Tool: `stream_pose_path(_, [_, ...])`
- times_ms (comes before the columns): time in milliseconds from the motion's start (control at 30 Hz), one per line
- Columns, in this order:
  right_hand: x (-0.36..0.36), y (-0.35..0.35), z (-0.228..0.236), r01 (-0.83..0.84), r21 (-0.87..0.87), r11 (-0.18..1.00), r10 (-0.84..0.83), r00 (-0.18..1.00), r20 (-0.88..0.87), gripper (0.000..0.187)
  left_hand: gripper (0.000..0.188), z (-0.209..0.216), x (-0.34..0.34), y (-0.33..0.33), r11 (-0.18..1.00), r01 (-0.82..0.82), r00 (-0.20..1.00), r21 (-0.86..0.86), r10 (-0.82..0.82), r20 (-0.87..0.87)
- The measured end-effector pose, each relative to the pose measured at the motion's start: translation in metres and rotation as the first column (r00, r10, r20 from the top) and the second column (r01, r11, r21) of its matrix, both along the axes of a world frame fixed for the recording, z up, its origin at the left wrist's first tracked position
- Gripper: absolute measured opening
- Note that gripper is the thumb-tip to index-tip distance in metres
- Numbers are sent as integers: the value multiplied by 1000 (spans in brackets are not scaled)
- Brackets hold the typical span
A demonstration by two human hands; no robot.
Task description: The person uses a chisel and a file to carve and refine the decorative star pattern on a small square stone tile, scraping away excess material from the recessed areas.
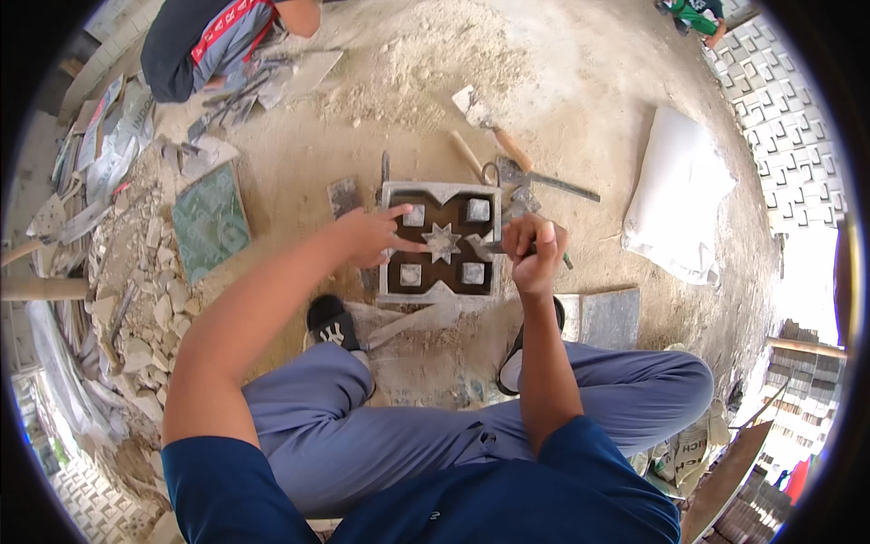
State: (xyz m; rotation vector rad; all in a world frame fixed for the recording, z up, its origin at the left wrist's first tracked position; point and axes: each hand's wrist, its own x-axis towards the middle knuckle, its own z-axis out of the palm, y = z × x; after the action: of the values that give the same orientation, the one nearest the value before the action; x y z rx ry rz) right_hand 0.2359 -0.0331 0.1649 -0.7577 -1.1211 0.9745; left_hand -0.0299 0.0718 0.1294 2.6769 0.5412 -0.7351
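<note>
A square metal mould [441,297] lies on the ground before me. Inside it are a star-shaped core [441,243] at the middle and square blocks [413,216] toward the corners, with dark gaps around them. My left hand [372,238] rests over the mould's left side, two fingers stretched apart toward the upper left block and the star; it holds nothing that I can see. At the right side my right hand [536,249] is closed round the handle of a small trowel [480,245], its pointed blade over the mould's right wall, beside the star.
Beyond the mould lie a wooden-handled trowel [512,150], a hammer-like handle [466,154] and a flat metal bar [566,187]. A green slab [210,222] and rubble [149,317] are at left, a white sack [680,195] at right. Another person [213,45] crouches at the far left.
</note>
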Motion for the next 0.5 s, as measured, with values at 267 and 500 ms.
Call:
stream_pose_path(267, [-4,5,-1,63,-62,996,-63,998,-7,61,69,-2,2,8,999,46,999,21,-47,7])
stream_pose_path(500, [-7,8,-2,73,-98,992,-76,997,-33,57,68,0,-2,1,999,23,1000,44,-23,2])
